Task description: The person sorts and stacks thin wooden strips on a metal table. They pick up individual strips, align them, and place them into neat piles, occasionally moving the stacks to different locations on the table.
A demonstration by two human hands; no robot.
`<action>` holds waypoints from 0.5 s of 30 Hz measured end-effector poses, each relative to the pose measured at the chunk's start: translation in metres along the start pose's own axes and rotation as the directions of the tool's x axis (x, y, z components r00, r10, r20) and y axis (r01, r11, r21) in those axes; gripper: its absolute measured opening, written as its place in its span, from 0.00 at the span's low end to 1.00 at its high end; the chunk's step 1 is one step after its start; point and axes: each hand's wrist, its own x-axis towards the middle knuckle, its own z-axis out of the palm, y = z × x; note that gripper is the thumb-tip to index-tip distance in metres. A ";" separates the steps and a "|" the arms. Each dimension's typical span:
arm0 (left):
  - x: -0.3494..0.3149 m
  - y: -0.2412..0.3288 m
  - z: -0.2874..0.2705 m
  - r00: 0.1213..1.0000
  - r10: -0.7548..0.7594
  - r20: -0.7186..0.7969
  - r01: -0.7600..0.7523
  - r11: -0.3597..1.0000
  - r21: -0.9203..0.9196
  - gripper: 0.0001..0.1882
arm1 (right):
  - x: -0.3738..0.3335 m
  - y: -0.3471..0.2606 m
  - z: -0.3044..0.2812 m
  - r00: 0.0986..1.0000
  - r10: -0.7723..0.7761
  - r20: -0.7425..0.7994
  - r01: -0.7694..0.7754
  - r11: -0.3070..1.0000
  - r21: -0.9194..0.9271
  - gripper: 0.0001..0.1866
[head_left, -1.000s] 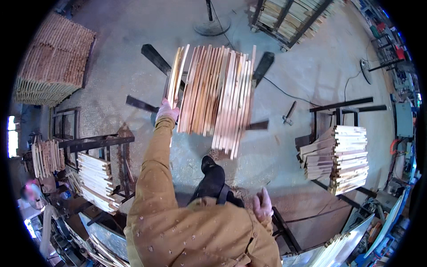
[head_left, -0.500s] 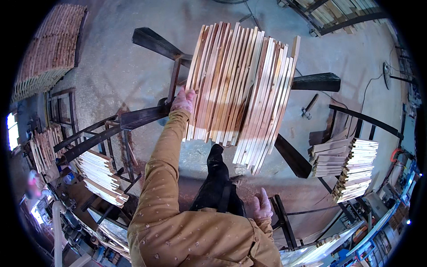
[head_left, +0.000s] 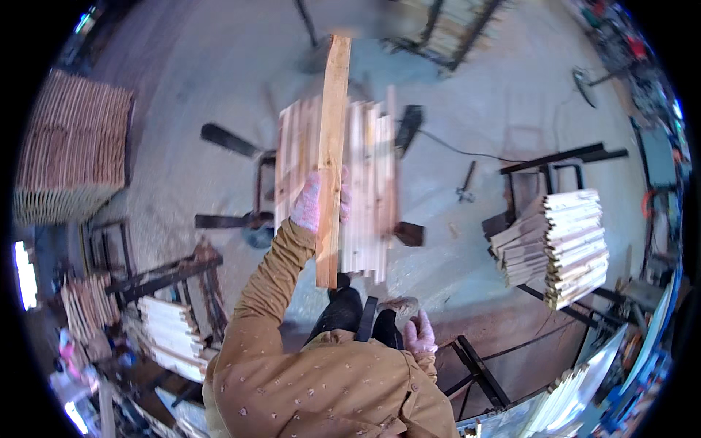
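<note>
One wooden plank (head_left: 334, 131) is held up near the centre.
Toward nine to ten o'clock, a big slat stack (head_left: 77, 139) is seen; at eight o'clock, a pale slat bundle (head_left: 169, 336) is laid. The plank is gripped mid-length by the left hand (head_left: 307, 206), fingers wrapped around it, its far end pointed to twelve o'clock. Behind it, a slat pile (head_left: 369, 219) is borne by a black-legged stand (head_left: 223, 221). At five o'clock the right hand (head_left: 420, 333) is held empty, loosely open. At three o'clock, another bundle (head_left: 575, 248) is stacked.
</note>
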 end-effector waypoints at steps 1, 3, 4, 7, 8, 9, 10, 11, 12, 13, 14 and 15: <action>0.003 -0.012 0.029 0.999 0.019 0.037 -0.022 0.997 0.079 0.43 | -0.002 0.005 -0.012 1.000 -0.009 -0.006 0.009 1.000 0.018 0.30; 0.007 -0.038 0.083 0.992 0.060 0.109 -0.083 0.971 0.225 0.40 | -0.001 0.036 -0.037 0.996 -0.011 -0.089 0.016 0.998 0.057 0.30; 0.013 -0.054 0.099 0.986 0.057 0.154 -0.097 0.958 0.269 0.36 | 0.000 0.049 -0.050 0.993 0.009 -0.117 0.004 0.994 0.111 0.30; 0.016 -0.104 0.142 0.963 -0.075 0.259 0.047 0.992 0.113 0.30 | -0.002 0.077 -0.105 0.985 0.069 -0.156 -0.070 0.998 -0.004 0.30; 0.009 -0.114 0.157 0.952 -0.108 0.288 0.104 0.994 0.029 0.26 | 0.000 0.082 -0.120 0.981 0.066 -0.185 -0.065 0.998 0.013 0.30; 0.007 -0.126 0.163 0.958 -0.093 0.270 0.068 0.992 0.103 0.25 | -0.002 0.089 -0.139 0.975 0.063 -0.212 -0.061 0.998 0.015 0.30; 0.003 -0.136 0.164 0.969 -0.065 0.240 0.025 0.985 0.169 0.24 | -0.003 0.107 -0.152 0.964 0.039 -0.262 -0.033 0.999 0.028 0.31; -0.001 -0.143 0.165 0.978 -0.031 0.207 -0.019 0.972 0.234 0.23 | -0.002 0.124 -0.167 0.954 0.050 -0.296 -0.034 0.998 0.057 0.32; -0.006 -0.152 0.163 0.988 0.014 0.153 -0.047 0.975 0.216 0.22 | -0.003 0.133 -0.182 0.944 0.061 -0.324 -0.075 0.997 -0.029 0.31; -0.013 -0.155 0.163 0.987 0.142 0.077 -0.161 0.910 0.383 0.23 | -0.008 0.139 -0.195 0.934 0.072 -0.350 -0.119 0.986 -0.116 0.31; -0.021 -0.153 0.156 0.958 0.286 0.004 -0.252 0.839 0.481 0.21 | -0.012 0.139 -0.204 0.918 0.262 -0.296 -0.290 0.955 -0.053 0.31; -0.024 -0.145 0.147 0.908 0.418 -0.036 -0.321 0.749 0.580 0.20 | -0.012 0.139 -0.213 0.862 0.440 -0.252 -0.454 0.891 0.000 0.31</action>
